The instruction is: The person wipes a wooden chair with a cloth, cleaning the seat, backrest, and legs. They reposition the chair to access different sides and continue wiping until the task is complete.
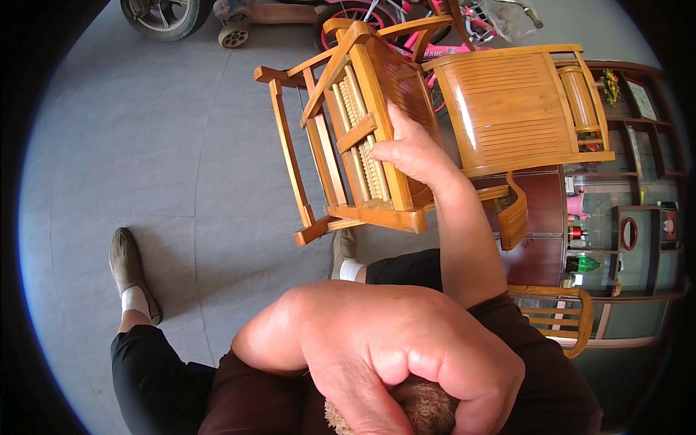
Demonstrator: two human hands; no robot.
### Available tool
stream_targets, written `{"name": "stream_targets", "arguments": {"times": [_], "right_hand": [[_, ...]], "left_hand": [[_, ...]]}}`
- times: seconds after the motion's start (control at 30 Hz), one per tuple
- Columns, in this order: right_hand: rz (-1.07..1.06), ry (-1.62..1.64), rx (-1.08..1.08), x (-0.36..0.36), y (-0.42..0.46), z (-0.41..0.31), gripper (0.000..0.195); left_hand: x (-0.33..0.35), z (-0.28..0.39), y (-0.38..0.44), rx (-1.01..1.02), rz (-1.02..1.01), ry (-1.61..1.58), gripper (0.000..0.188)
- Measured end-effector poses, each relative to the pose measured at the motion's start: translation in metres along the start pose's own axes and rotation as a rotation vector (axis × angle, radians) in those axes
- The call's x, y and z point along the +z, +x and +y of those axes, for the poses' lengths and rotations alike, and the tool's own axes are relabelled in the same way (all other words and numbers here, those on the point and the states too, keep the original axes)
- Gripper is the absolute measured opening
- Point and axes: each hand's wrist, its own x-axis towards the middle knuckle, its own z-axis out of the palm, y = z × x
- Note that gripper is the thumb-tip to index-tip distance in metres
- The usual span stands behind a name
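My right hand [410, 144] grips the thick edge rail [365, 70] of a varnished wooden folding recliner [503, 109]. Its thumb rests beside rows of wooden massage beads [371, 168] set in the frame, while some fingers are hidden behind the wood. The chair appears tilted, with its slatted back panel to the right and its leg bars to the left. Close to the camera, my left hand [424, 331] is bent inward over a fuzzy brown cloth [427, 405]. Its curled fingers hide part of the cloth.
A pink child's bicycle [435, 51], a scooter [283, 13] and a larger wheel [166, 16] stand at the far side. A dark shelf cabinet [598, 190] with bottles and ornaments lines the right. Near it is another wooden chair [576, 318]. My shoes [128, 261] rest on grey flooring [136, 136].
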Motion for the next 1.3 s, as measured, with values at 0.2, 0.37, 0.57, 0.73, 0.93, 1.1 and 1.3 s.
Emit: {"name": "stream_targets", "arguments": {"times": [0.2,0.37,0.57,0.73,0.93,1.1,1.3], "right_hand": [[-0.001,0.048,-0.017,0.002,0.0,-0.002,0.091],[-0.037,0.216,0.047,0.004,-0.003,-0.006,0.095],[0.025,0.06,0.075,0.002,-0.004,-0.005,0.09],[-0.003,0.11,0.058,0.003,-0.008,-0.008,0.086],[0.028,0.08,0.048,0.004,-0.007,-0.008,0.088],[0.041,0.115,0.051,0.004,-0.004,-0.001,0.088],[0.025,0.074,0.075,0.004,-0.003,-0.008,0.083]], "left_hand": [[-0.011,0.026,-0.007,-0.297,-0.026,0.143,0.028],[-0.059,0.094,-0.071,-0.195,0.757,0.559,0.024],[-0.118,0.097,-0.164,-0.244,1.603,0.728,0.018],[-0.164,0.047,-0.193,-0.299,1.635,1.1,0.023],[-0.157,0.025,-0.205,-0.678,1.185,2.022,0.03],[-0.147,0.03,-0.203,-1.062,1.005,2.166,0.041],[-0.128,0.016,-0.216,-1.075,0.868,2.243,0.043]]}}
